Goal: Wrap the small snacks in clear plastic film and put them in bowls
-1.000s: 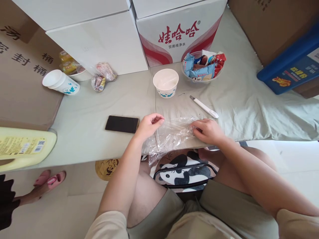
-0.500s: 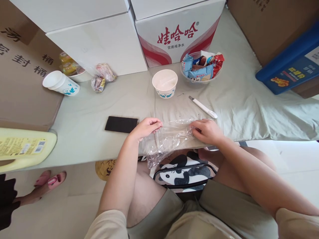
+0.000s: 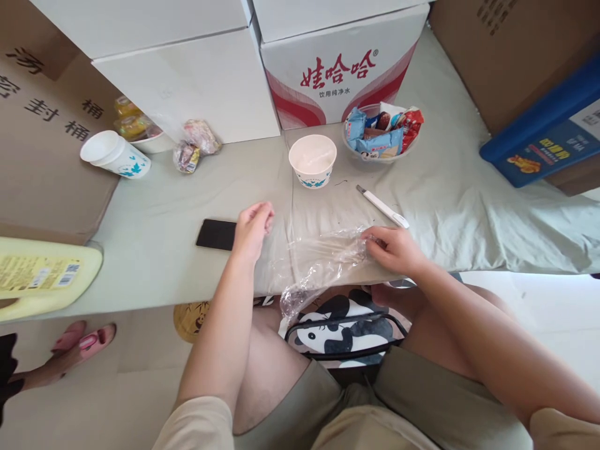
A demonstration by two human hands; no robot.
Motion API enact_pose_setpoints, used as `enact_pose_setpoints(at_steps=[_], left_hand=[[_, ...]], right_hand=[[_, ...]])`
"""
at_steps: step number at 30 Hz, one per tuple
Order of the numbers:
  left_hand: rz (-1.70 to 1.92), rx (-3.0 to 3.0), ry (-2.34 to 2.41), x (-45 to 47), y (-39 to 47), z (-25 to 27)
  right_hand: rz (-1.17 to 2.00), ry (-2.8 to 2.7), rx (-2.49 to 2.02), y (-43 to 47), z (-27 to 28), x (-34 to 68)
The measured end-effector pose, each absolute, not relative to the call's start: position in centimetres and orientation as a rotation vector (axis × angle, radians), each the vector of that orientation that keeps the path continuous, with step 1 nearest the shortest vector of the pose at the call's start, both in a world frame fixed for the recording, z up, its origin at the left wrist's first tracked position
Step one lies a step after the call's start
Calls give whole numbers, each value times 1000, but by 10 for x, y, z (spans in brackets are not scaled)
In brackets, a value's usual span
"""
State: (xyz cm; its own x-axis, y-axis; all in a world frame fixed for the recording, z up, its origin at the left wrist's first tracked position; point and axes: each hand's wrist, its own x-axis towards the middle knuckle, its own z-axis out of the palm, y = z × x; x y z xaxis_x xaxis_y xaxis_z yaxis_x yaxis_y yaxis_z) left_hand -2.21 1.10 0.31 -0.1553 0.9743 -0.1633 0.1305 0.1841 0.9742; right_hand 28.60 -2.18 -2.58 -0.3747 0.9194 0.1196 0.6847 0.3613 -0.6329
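Note:
A crumpled clear plastic bag (image 3: 319, 253) lies along the near edge of the cloth-covered table, with one end hanging over it. My right hand (image 3: 391, 250) is closed on the bag's right end. My left hand (image 3: 253, 231) is raised just left of the bag, its fingers curled together; whatever they may hold is hidden. Beside and partly behind that hand lies a black phone (image 3: 215, 234). A white utility knife (image 3: 383, 206) rests just beyond my right hand. Farther back stands a white paper bowl (image 3: 312, 162) with something clear inside.
A clear bowl of wrapped snacks (image 3: 382, 144) stands near a white carton (image 3: 344, 81). At the left are stacked paper cups (image 3: 115, 155), wrapped snacks (image 3: 197, 145) and a yellow jug (image 3: 47, 272). A blue container (image 3: 539, 150) leans at the right. Another person's foot (image 3: 84, 344) shows lower left.
My left hand has let go of the plastic bag's left side and moved left and up, now covering part of the phone. My right hand keeps its grip on the bag.

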Motion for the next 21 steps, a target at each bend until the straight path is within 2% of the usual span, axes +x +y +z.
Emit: enact_pose_setpoints(at_steps=[3, 8, 11, 14, 18, 21], left_hand=[[1242, 1299, 1555, -19, -4, 10], [676, 1771, 1448, 1, -38, 14], [575, 1901, 1461, 8, -46, 11], [788, 1886, 1498, 4, -42, 10], [1257, 1528, 1469, -5, -35, 9], [1327, 1242, 1369, -7, -33, 7]], right_hand=[[671, -1878, -1574, -20, -17, 289], [605, -1587, -1667, -22, -14, 291], [591, -1551, -1664, -25, -13, 291], [531, -1547, -1672, -27, -12, 291], [524, -1532, -1597, -28, -10, 291], [562, -1587, -1543, -29, -11, 292]])
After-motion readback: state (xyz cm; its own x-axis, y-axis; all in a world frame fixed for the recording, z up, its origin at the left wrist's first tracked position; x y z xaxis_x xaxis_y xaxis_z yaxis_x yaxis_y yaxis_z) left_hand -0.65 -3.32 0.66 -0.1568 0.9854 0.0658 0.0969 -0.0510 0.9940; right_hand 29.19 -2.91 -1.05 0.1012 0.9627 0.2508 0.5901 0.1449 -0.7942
